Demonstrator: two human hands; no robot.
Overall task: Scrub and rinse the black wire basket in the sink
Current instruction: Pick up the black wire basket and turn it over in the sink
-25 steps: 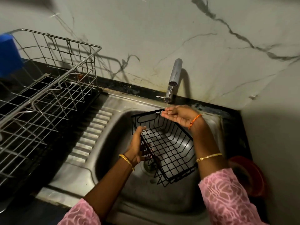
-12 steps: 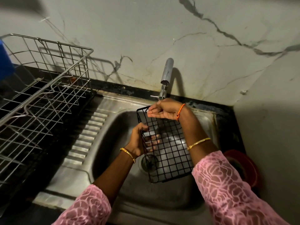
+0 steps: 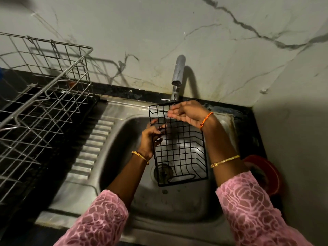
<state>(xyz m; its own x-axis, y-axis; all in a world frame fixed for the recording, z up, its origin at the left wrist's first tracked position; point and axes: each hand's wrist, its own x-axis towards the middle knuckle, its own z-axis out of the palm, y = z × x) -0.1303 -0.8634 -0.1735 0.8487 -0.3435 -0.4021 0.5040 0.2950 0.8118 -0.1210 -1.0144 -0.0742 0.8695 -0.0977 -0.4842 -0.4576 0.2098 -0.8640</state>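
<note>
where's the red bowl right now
In the head view, the red bowl sits at the right, on the dark counter beside the sink, partly behind the right forearm.

Nothing here can be read from where I stand. No label, brand, number or sign shows on any surface in this dim light.

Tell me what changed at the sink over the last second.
The black wire basket was turned from lying open-side up to standing on end over the drain, its top edge now under the tap. The right hand moved with that top edge and holds it; the left hand kept gripping the left side. The dish rack and sink stayed put.
</note>
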